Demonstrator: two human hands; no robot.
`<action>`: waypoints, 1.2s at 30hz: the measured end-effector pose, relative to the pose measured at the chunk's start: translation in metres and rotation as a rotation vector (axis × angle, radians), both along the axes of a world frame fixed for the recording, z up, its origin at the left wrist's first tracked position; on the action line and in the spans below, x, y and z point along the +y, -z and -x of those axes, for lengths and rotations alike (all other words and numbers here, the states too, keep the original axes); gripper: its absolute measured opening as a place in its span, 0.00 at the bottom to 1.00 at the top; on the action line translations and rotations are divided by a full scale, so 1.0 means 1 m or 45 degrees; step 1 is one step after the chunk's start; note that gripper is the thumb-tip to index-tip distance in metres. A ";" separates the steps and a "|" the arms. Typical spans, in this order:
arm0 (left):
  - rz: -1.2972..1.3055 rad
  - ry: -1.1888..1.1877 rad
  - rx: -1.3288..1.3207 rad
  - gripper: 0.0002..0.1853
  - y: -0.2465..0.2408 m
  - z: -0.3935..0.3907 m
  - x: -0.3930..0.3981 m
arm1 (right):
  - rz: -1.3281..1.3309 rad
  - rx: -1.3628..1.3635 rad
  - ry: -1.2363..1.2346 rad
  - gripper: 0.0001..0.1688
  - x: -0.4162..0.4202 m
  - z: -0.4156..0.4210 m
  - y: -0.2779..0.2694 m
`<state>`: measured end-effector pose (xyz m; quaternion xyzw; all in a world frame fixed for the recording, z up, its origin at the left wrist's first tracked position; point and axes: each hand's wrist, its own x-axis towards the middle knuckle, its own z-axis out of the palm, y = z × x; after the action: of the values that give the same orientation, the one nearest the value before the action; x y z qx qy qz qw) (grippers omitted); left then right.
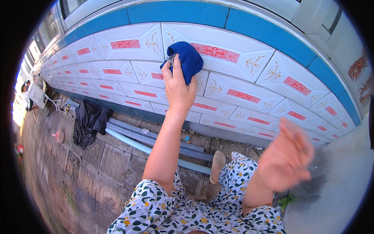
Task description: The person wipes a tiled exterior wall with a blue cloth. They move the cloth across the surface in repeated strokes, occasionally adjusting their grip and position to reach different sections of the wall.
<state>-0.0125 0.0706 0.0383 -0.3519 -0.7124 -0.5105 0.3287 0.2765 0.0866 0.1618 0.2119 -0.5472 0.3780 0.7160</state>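
Observation:
A bunched dark blue cloth [189, 60] with a bit of grey at its fold lies against the wall tiles. My left hand [179, 82] grips it from below, arm stretched up and forward. The wall is faced with white embossed tiles [125, 68] that carry red panels and gold scroll patterns. Off to the right, my right hand [287, 161] is raised in front of the lower wall, blurred by motion. Its fingers are loosely spread and it holds nothing.
Blue edging tiles [178, 13] run along the wall's top. At its foot lie grey metal lengths [134, 133] and a pale blue pipe [140, 146]. A black plastic bag [89, 121] rests on the paving [112, 163]. A plain wall [336, 181] rises at right.

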 end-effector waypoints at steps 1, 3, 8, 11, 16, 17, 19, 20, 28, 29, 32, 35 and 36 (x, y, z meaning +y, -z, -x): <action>0.003 -0.001 -0.011 0.42 0.002 0.002 -0.002 | -0.083 0.313 -0.221 0.32 -0.015 0.003 -0.010; 0.005 0.009 -0.033 0.42 0.006 0.005 -0.001 | -0.284 0.553 -0.846 0.33 -0.040 0.009 -0.025; 0.067 -0.003 -0.051 0.44 0.006 0.009 0.000 | -0.249 0.441 -0.233 0.33 -0.029 0.016 -0.034; 0.043 -0.004 0.021 0.44 0.003 0.008 0.000 | -0.207 0.376 0.062 0.33 -0.018 0.009 -0.028; 0.087 0.003 0.000 0.42 0.001 -0.001 0.002 | -0.177 0.370 0.217 0.33 -0.011 -0.002 -0.021; 0.110 0.029 0.016 0.42 0.002 -0.004 0.003 | -0.177 0.362 0.225 0.33 -0.011 -0.003 -0.021; 0.168 0.074 0.063 0.41 0.004 -0.013 0.005 | -0.169 0.355 0.270 0.32 -0.010 -0.006 -0.020; 0.196 0.084 0.113 0.40 0.006 -0.019 0.008 | -0.168 0.346 0.282 0.32 -0.011 -0.008 -0.020; 0.372 0.248 0.209 0.45 0.012 -0.060 0.029 | -0.165 0.349 0.406 0.32 -0.010 -0.018 -0.018; 0.278 0.250 0.223 0.45 0.008 -0.055 0.029 | -0.165 0.356 0.420 0.32 -0.009 -0.019 -0.019; -0.051 -0.015 0.168 0.40 -0.010 -0.029 0.025 | -0.153 0.376 0.456 0.31 -0.003 -0.022 -0.020; -0.186 -0.116 -0.026 0.40 -0.028 -0.002 0.016 | -0.160 0.385 0.496 0.31 0.002 -0.025 -0.022; -0.192 -0.111 0.030 0.41 -0.030 -0.002 0.019 | -0.159 0.386 0.507 0.31 0.003 -0.026 -0.022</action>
<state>-0.0109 0.0901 0.0678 -0.3008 -0.6827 -0.5438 0.3844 0.3022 0.0899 0.1840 0.1983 -0.4869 0.1590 0.8357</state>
